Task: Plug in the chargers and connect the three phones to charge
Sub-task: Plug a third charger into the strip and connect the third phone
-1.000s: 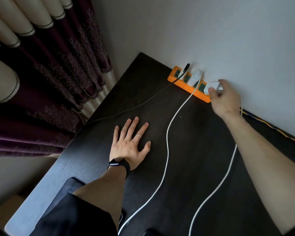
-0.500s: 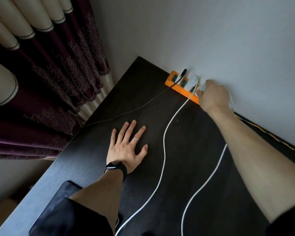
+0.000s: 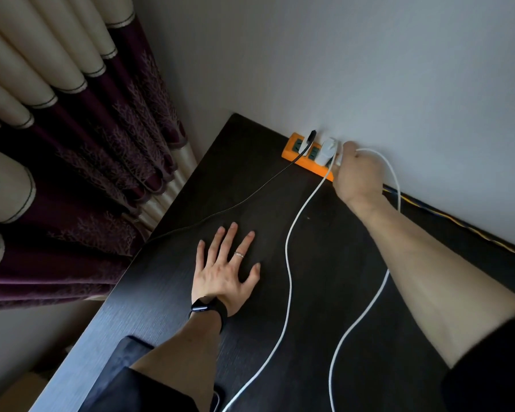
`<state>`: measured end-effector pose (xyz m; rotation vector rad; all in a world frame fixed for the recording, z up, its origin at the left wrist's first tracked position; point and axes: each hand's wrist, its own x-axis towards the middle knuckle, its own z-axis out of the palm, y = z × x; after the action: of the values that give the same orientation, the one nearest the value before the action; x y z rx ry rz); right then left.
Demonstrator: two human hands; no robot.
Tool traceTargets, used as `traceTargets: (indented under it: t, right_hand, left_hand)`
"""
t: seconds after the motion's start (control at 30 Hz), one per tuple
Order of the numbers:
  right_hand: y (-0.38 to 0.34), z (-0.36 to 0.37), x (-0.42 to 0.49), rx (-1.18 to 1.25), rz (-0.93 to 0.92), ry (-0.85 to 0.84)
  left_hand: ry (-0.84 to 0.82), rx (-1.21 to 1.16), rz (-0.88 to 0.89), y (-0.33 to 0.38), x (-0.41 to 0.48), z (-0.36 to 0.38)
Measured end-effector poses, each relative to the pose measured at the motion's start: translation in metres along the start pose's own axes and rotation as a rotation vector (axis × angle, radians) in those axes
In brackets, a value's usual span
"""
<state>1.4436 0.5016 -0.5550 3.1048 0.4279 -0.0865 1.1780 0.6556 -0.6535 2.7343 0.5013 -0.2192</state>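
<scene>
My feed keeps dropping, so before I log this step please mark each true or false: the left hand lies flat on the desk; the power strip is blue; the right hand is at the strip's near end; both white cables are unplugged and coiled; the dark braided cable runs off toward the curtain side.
1. The left hand lies flat on the desk: true, fingers spread.
2. The power strip is blue: false, it is orange.
3. The right hand is at the strip's near end: true, closed on a white charger, mostly hidden.
4. Both white cables are coiled: false. One white cable and a second white cable trail loosely across the desk.
5. The dark braided cable runs toward the curtain side: true.
</scene>
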Motion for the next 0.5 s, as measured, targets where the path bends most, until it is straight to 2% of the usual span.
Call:
traceTargets:
  t: [0.17,0.37,0.5]
  right_hand:
    - [0.003,0.008,-0.013,0.072,-0.004,0.028]
    - [0.006,0.025,-0.037,0.01,-0.07,0.112]
    - [0.003,0.024,-0.032,0.042,-0.047,0.04]
  left_hand:
    - [0.017,0.008,-0.001,0.0,0.003,-0.001]
    - [0.028,0.014,-0.001,-0.001,0.0,0.002]
    - [0.032,0.022,-0.007,-0.001,0.003,0.002]
